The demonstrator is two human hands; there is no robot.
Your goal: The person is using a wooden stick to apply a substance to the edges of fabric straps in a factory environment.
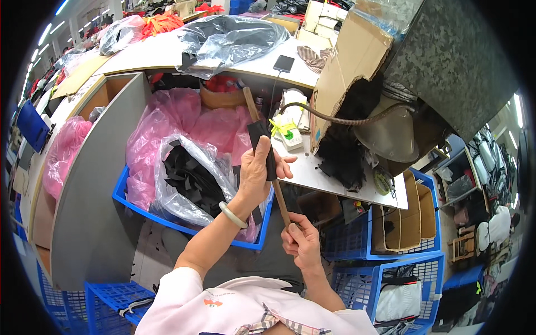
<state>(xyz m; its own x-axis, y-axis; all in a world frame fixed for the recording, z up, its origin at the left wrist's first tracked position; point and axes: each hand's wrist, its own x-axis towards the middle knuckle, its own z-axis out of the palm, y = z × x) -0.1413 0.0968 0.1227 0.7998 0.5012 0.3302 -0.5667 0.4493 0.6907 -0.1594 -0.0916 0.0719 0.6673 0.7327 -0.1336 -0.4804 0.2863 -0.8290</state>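
A slim wooden stick (pixel 281 204) runs slantwise in front of me, its upper end (pixel 250 103) pointing away toward the table. Around its upper half sits a black fabric piece (pixel 258 132), like a narrow sleeve. My left hand (pixel 255 174) closes on this fabric, thumb on one side and fingers on the other. Lower down, my right hand (pixel 303 241) grips the stick's near end between thumb and fingers. Below and left of my hands, several black fabric pieces (pixel 190 173) lie in a clear plastic bag (pixel 170 200) inside a blue crate (pixel 184 223).
Pink plastic bags (pixel 167 120) fill the crate's far side. A white table (pixel 357 186) carries a white device (pixel 287 135) with yellow ribbon, a phone (pixel 283 63) and bagged black goods (pixel 234 42). A bent metal tube (pixel 346 120) and torn cardboard (pixel 346 67) stand right. Blue baskets (pixel 385 262) flank me.
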